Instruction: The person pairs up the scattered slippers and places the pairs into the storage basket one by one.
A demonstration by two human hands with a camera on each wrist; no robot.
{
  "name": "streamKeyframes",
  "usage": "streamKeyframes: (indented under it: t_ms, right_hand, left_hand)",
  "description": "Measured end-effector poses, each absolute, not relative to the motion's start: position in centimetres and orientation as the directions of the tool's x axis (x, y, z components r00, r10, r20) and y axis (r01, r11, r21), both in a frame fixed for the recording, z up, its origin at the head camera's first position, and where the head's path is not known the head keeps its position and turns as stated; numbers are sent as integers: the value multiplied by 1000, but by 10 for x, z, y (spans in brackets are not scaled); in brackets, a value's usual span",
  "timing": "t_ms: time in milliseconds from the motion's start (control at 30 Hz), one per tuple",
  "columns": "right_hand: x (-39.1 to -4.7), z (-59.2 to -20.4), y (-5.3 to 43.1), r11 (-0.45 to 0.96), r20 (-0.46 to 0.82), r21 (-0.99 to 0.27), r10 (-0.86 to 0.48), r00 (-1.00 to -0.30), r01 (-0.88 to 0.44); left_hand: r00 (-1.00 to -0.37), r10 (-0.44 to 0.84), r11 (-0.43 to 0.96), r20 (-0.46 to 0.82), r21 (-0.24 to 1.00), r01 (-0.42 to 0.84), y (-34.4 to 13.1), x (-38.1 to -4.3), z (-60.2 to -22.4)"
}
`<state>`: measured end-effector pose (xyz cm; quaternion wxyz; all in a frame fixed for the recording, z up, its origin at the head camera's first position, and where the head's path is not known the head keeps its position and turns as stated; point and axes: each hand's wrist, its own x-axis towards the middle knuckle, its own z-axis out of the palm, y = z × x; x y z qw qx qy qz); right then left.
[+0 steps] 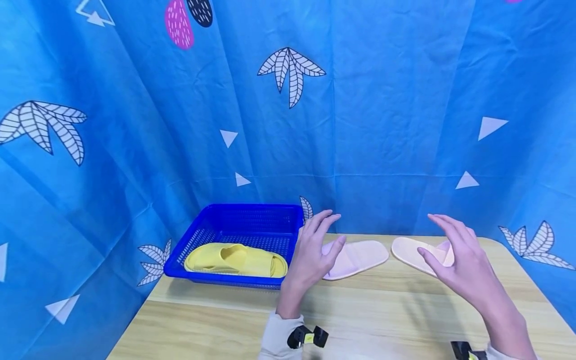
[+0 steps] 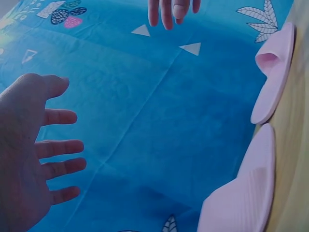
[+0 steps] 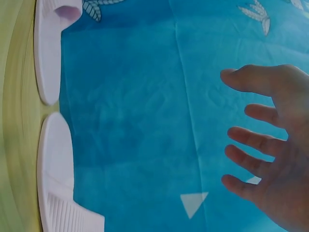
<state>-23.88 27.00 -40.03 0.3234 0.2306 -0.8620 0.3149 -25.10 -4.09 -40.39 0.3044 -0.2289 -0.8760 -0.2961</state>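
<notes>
Two pale pink slippers lie on the table, their heel ends almost meeting. My left hand (image 1: 310,252) is raised in front of the left pink slipper (image 1: 366,256), hiding part of it, with its fingers spread and nothing in them. Over the right pink slipper (image 1: 407,248) hovers my right hand (image 1: 463,260), also holding nothing, thumb apart from the fingers. In the left wrist view both slippers, one the near slipper (image 2: 248,188), stay apart from the left hand (image 2: 43,150). The right wrist view likewise has the right hand (image 3: 270,145) away from the slippers.
A blue plastic basket (image 1: 180,250) stands at the table's back left, with yellow slippers (image 1: 207,257) inside. The wooden table (image 1: 216,325) ends against a blue patterned curtain (image 1: 382,125) at the back, which also hangs along both sides.
</notes>
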Motion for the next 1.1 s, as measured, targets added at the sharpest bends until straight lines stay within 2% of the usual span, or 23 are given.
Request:
streamKeyframes:
  t_ms: [367,700,967,1100]
  right_hand:
    - [-249,-411,296,738,667,-412,-155,-729,-534]
    - [-251,-426,311,752,596,-452,-146,-790,-480]
    - [-261,-436,322,756,546,-478,-143,-825,-447]
    - [-267,-448,328,765,526,-467,-161,-835,-442]
  left_hand:
    - [-729,249,742,638,358,567,-25,-260,-421]
    - [-801,267,772,536,379,511,-21,-262,-440]
    - [-813,282,787,509,363,500,-20,-268,-451]
    - [-841,278,807,465,362,467,-22,-268,-458]
